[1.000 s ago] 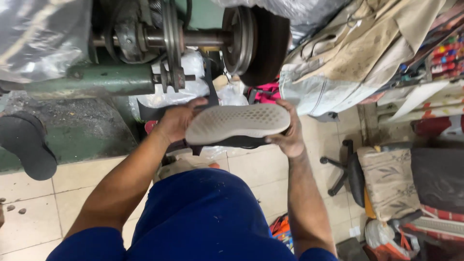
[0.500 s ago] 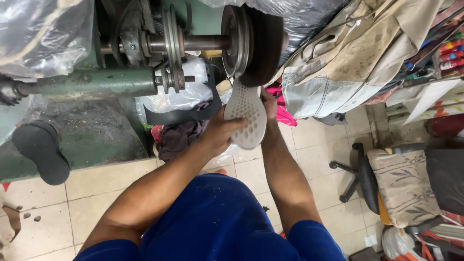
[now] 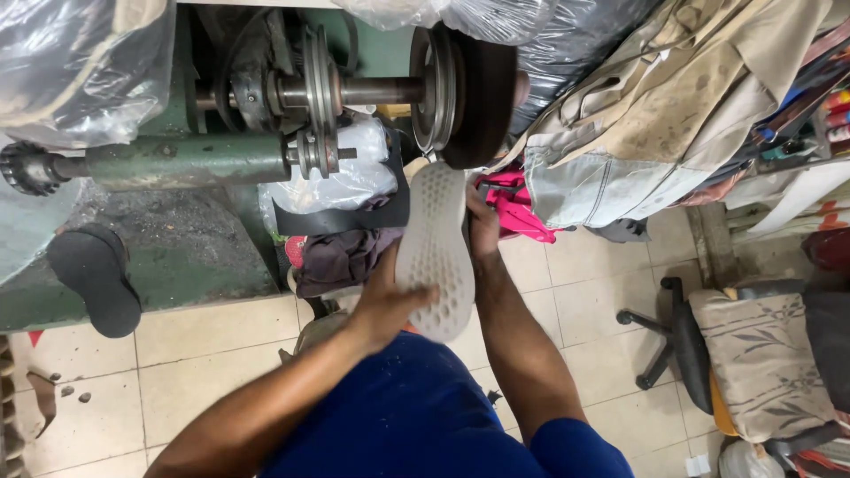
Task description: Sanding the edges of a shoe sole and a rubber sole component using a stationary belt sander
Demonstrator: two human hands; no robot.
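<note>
I hold a pale grey shoe sole [image 3: 434, 239] with a dimpled tread in both hands. My left hand [image 3: 387, 305] grips its near end from below. My right hand [image 3: 482, 226] clasps its right edge. The sole stands lengthwise, its far tip right at the dark grinding wheel [image 3: 478, 84] on the shaft of a green machine [image 3: 177, 159]. Whether the tip touches the wheel is hard to tell.
A black sole [image 3: 93, 274] lies on the machine's green base at left. Dark and pink rags [image 3: 354, 252] are heaped under the shaft. Plastic-wrapped bundles [image 3: 80, 62] and a beige cloth pile [image 3: 655, 115] flank the wheel. An office chair [image 3: 744, 363] stands at right on the tiled floor.
The sole was held flat and crosswise a second ago. It has been turned lengthwise and raised until its tip is at the grinding wheel, both hands still on it.
</note>
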